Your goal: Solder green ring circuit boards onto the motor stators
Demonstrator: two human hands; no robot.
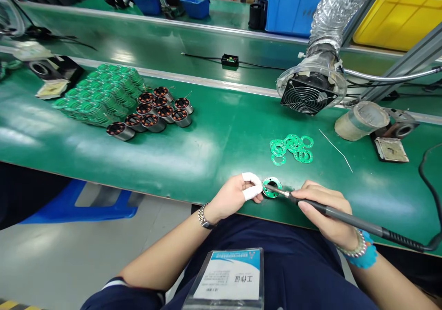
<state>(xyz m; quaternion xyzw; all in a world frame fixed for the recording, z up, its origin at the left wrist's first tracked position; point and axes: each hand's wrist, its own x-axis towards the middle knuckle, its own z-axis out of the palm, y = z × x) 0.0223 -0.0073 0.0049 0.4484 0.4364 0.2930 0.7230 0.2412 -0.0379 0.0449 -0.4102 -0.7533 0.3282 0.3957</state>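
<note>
A soldering iron (355, 218) crosses a ring-shaped green circuit board (271, 194) near the front edge of the green surface (221, 153).
The hands are apart, one on each side of the board: the right hand (328, 209) is closed round the iron's handle, while the white-covered fingertips of the left hand (238, 195) meet at the board's left rim, though whether they pinch it or only steady it is hard to tell; loose ring boards (279, 146) lie just beyond, with a bent thin wire (335, 150) to their right. With the hot tip reaching over towards those fingertips, a slip of the right hand could burn them, a light left-hand hold could let the board turn, and lingering heat could scorch it.
</note>
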